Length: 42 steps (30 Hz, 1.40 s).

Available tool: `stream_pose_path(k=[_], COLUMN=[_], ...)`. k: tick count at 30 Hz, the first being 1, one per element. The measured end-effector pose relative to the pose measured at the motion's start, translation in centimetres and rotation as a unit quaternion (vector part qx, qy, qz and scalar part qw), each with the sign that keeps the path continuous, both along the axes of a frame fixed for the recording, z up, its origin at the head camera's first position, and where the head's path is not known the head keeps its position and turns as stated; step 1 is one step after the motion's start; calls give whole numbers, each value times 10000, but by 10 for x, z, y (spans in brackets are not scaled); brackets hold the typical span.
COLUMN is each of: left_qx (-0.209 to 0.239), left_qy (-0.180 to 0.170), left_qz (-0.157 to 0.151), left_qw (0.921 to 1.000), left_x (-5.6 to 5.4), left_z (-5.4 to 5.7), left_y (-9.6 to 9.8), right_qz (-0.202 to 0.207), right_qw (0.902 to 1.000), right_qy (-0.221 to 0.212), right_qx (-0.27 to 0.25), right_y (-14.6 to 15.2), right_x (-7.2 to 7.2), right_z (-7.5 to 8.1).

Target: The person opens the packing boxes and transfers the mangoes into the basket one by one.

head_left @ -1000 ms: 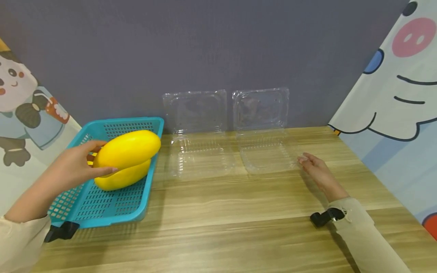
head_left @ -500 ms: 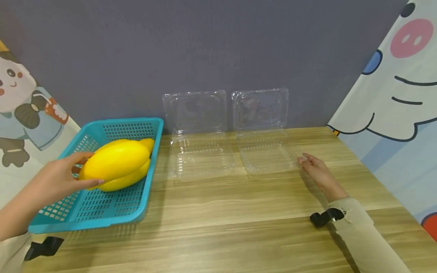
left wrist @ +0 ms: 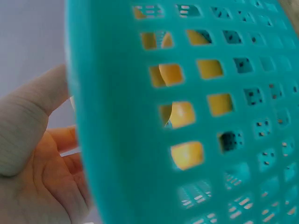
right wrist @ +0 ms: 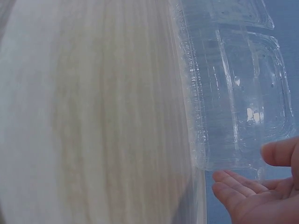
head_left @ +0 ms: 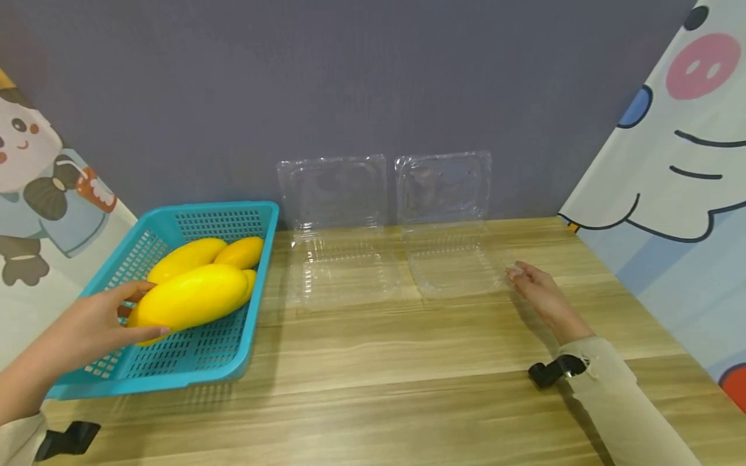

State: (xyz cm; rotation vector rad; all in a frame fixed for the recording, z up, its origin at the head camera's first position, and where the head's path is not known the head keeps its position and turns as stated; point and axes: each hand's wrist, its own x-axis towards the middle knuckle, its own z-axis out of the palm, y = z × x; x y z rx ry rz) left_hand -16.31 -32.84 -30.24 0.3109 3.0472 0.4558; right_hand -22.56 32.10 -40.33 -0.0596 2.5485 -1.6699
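Observation:
My left hand point(head_left: 96, 327) grips a large yellow mango point(head_left: 189, 298) by its near end inside the blue basket point(head_left: 250, 330). The thumb lies along the front and the fingers go behind it. More yellow mangoes point(head_left: 188, 259) lie under and behind this one. In the left wrist view the basket wall point(left wrist: 112, 140) hides the fingertips and most of the fruit. My right hand point(head_left: 542, 294) rests at the right edge of a clear plastic clamshell box point(head_left: 449, 265). In the right wrist view its thumb and straight fingers stand apart beside the box corner.
A second clear clamshell box point(head_left: 344, 272) stands to the left of the first, both with lids raised against the grey back wall point(head_left: 338, 77). The wooden table point(head_left: 379, 388) stretches in front. Cartoon-printed panels point(head_left: 670, 175) border both sides.
My left hand has lowered the mango leftward and down into the basket, uncovering the mangoes behind. The right hand has stayed in place by the box.

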Motion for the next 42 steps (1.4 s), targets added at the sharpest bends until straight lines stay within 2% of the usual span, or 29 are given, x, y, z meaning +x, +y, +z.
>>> stream_pose_path(k=[5,10,14,24,30,37,42], left_qx=[62,189,130,45,-27,92,150], left_qy=[-216,-557,-759,-846,-787,-1211,-1287], left_qz=[-145,-338,-470,-897,-994,-887,-917], left_qw=[9996,9977,9959,9924,9919,9886,9873], left_x=[0,-1,-3,-5,-5,-4,-3], left_z=[-5,-16,-24,-36,-39,-39,-41], left_y=[-6,-13,-18,-28,-35,-38,-39], right_qz=[22,41,35,110,75,55,25], right_qw=[10000,10000,10000,9997,9997,9997,9996], right_qy=[3,28,20,-32,-47,-107,-148], right_qx=[-64,-70,-60,-218,-229,-194,-225], right_y=[-1,-1,-1,-1,0,0,0], right_x=[0,1,1,-1,-2,-1,-1], right_z=[3,5,5,3,0,0,-1])
